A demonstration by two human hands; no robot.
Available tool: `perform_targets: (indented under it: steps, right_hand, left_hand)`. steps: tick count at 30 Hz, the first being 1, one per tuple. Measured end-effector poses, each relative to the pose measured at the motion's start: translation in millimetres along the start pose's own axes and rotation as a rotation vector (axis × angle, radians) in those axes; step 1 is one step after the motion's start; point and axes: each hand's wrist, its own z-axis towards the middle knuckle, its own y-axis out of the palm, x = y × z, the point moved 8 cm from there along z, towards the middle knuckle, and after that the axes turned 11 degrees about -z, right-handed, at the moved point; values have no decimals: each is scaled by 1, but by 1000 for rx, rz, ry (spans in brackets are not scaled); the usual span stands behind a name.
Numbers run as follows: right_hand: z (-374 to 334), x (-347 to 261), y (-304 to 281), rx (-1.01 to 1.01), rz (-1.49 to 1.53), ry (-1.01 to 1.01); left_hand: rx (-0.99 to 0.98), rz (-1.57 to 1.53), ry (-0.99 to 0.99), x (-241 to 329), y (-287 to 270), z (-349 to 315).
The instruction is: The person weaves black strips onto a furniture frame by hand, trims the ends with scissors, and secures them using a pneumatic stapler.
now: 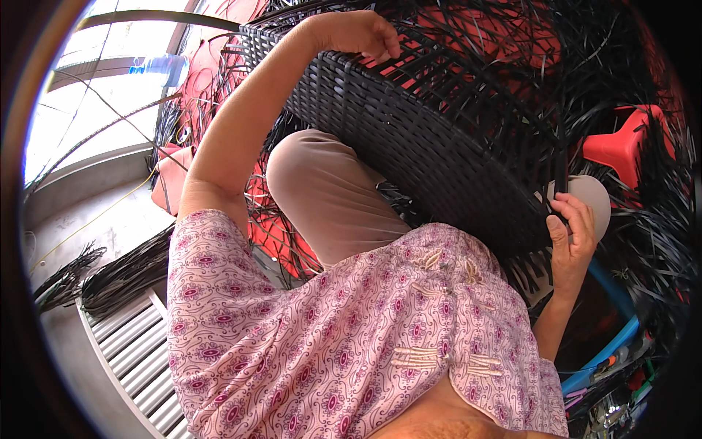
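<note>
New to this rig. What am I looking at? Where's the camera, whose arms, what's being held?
No robot here: it's a person working bare-handed. The single picture comes from a wide fisheye camera worn on the head, looking down, so straight edges bend and the patterned shirt fills the lower middle. Picture left is the person's left.

The left hand is at the upper edge of a black woven panel; the right hand touches its other end. Whether either hand pinches a strand is too hard to tell.

Loose black strips lie heaped over a red surface beyond the panel. A red plastic stool is at right, a pale slatted frame at lower left.
</note>
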Motion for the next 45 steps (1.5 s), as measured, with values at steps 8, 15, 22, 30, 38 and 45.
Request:
perform_targets:
  steps: [8,15,22,30,38,45]
  right_hand:
    - [0,0,4,-11,-58,-46]
    - [-23,43,-19,17,-53,243]
    - [-32,53,-14,-11,-19,244]
    - [-24,52,-8,-7,72,263]
    - [-39,74,-18,-20,50,317]
    - [-41,77,-13,-7,100,358]
  left_hand:
    - [45,97,-67,12,17,8]
    - [320,353,-97,21,5,0]
    - [191,62,-95,0,-1,-3]
    - [129,54,-66,-2,-14,-5]
    - [214,251,-16,-16,-27,-22]
    - [91,205,-122,-27,-21,-8]
